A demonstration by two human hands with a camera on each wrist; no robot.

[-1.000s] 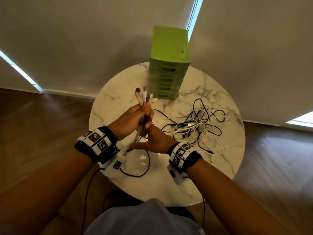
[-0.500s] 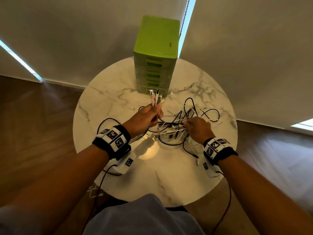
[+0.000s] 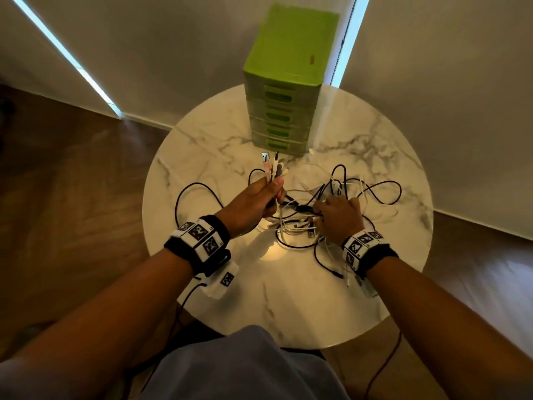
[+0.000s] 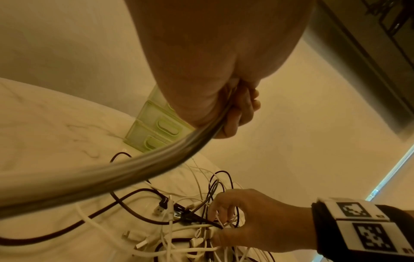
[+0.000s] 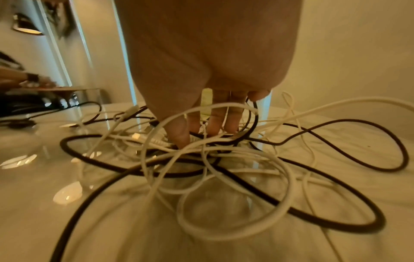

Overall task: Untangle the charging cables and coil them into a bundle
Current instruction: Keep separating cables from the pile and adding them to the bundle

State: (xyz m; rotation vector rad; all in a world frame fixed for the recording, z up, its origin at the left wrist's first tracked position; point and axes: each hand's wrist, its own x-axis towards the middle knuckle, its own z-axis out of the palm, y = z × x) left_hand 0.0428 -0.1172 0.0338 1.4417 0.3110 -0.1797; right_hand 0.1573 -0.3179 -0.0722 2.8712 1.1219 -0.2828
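Note:
My left hand [image 3: 272,193] grips several black and white cable ends, whose plugs [image 3: 272,166] stick up above the fist. In the left wrist view its fingers [image 4: 243,109] curl round these cables [image 4: 134,166], which trail down past the camera. A tangle of black and white charging cables [image 3: 300,226] lies on the round marble table [image 3: 202,168]. My right hand [image 3: 320,212] reaches down into this tangle. Its thumb [image 5: 180,136] and fingers [image 5: 215,122] dip among the loops, and the thumb and forefinger pinch cable strands [image 4: 221,226].
A green drawer unit [image 3: 285,82] stands at the table's back edge, just beyond my left hand. Cable loops [image 3: 383,192] spread to the right and one black loop [image 3: 190,194] to the left. Wooden floor surrounds the table, with a wall behind.
My right hand left the spot under my left hand and moved right into the tangle. My left hand, still holding the cable ends, dropped closer to the table.

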